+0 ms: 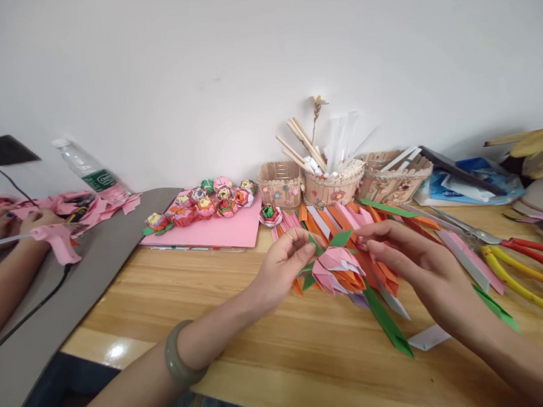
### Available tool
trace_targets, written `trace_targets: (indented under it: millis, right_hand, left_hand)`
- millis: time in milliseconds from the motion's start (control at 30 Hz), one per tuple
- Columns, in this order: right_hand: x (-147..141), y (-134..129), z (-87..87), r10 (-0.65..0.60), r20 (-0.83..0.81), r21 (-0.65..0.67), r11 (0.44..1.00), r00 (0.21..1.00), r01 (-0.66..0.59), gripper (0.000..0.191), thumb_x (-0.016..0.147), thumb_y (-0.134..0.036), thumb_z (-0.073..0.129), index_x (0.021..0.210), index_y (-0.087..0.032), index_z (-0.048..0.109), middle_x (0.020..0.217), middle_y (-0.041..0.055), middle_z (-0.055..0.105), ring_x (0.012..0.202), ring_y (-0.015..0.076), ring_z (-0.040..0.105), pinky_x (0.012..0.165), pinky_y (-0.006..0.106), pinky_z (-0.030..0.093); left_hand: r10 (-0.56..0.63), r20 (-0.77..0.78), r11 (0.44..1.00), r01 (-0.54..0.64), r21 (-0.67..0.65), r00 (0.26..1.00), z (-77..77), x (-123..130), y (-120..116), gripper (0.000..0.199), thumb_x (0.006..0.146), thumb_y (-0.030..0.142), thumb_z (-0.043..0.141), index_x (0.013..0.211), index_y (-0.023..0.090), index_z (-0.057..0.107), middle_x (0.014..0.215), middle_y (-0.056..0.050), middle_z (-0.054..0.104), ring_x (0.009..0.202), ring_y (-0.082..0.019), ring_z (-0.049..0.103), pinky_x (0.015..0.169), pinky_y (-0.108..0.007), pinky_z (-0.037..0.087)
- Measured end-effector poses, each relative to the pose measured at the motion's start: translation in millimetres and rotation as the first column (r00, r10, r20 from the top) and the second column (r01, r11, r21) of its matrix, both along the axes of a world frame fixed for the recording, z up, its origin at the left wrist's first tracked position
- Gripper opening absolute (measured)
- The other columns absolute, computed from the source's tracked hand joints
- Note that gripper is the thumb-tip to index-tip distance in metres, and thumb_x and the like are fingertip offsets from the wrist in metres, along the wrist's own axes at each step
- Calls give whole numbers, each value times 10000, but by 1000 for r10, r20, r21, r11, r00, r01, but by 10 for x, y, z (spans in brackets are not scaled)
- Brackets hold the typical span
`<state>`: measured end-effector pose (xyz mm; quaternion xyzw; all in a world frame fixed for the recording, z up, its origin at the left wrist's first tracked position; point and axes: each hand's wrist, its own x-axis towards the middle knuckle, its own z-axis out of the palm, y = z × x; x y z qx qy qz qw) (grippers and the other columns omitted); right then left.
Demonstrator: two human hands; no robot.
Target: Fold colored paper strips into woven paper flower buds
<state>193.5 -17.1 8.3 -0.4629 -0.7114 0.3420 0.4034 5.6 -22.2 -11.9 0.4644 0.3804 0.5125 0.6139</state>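
A folded paper flower (337, 270) with pink, white and orange petals and green paper leaves is held up over the table. My left hand (286, 260) pinches a green leaf on its left side between thumb and fingers. On the right, my right hand (413, 260) has its fingers stretched out, with the index fingertip by the tip of another green leaf. Its thumb is apart from the index finger, and whether it touches the flower is hard to tell. Behind and beneath lie folded paper strips (384, 276) in orange, pink, white and green.
Finished paper flowers (203, 207) rest on a pink sheet (236, 232). Decorated wooden-stick baskets (332, 188) stand along the wall with sticks. Scissors (482, 235) lie at right. At left, another person's hands (38, 222) work near a pink glue gun (57, 239) and a bottle (90, 170).
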Motion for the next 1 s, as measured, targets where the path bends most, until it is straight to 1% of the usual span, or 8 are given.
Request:
trace_targets:
  millis: [67,167,300,467,567,733,867,1000]
  right_hand:
    - [-11,-14,0,49,-2,23,999,999,-49,207,815,-393,511,925,-248,610,913,16,612,822,170,560,689,260,452]
    - [-34,-51,-7,118,-18,9,993,993,-118,209,816,-378,527,962,-265,624,866,1,620,763,155,572,675,261,461]
    - [-51,-68,-9,121,-26,4,993,992,-121,177,797,-346,570,910,-248,665,820,12,658,736,164,595,677,285,469]
    - [-52,-57,-15,189,-22,64,980,982,-188,167,806,-305,571,917,-257,686,872,36,676,785,178,616,686,301,484]
    - [-51,-65,-45,227,11,119,967,974,-227,198,822,-272,558,982,-276,673,884,38,674,788,172,615,682,298,491]
    - [-54,-81,-102,176,87,227,955,980,-192,204,814,-229,565,981,-276,673,864,36,667,758,166,612,651,291,494]
    - [-59,-66,-144,126,100,279,949,987,-149,179,800,-227,583,951,-249,676,853,48,658,772,179,606,661,308,494]
    - [-61,-62,-164,81,107,298,948,991,-109,139,779,-252,612,898,-222,676,842,55,645,771,185,599,665,316,491]
  left_hand:
    - [-27,25,999,28,-29,999,4,15,-4,309,660,419,660,738,161,510,769,1,534,665,-83,474,588,-198,391]
    - [-62,32,998,63,-32,998,0,35,-1,325,624,409,695,719,148,527,712,9,544,640,-75,484,622,-207,411]
    - [-129,24,986,131,-100,991,-2,33,11,302,586,355,734,695,142,551,683,16,560,642,-79,523,654,-220,432]
    - [-148,4,984,148,-102,989,11,16,-1,260,703,387,629,806,147,635,785,-36,644,756,-127,585,724,-246,442]
    - [-143,-74,989,139,-55,987,17,12,-23,340,749,447,554,835,141,674,833,-65,673,810,-159,599,752,-263,440]
    - [-130,-156,985,145,89,979,37,11,-61,450,789,510,457,873,141,701,855,-76,695,838,-180,607,803,-288,438]
    - [-108,-317,987,141,83,942,29,19,-75,369,740,421,574,927,123,684,909,-96,692,848,-193,610,772,-296,461]
    - [44,-453,941,115,318,891,4,21,-84,252,757,290,582,903,114,688,987,-120,673,951,-189,585,887,-312,420]
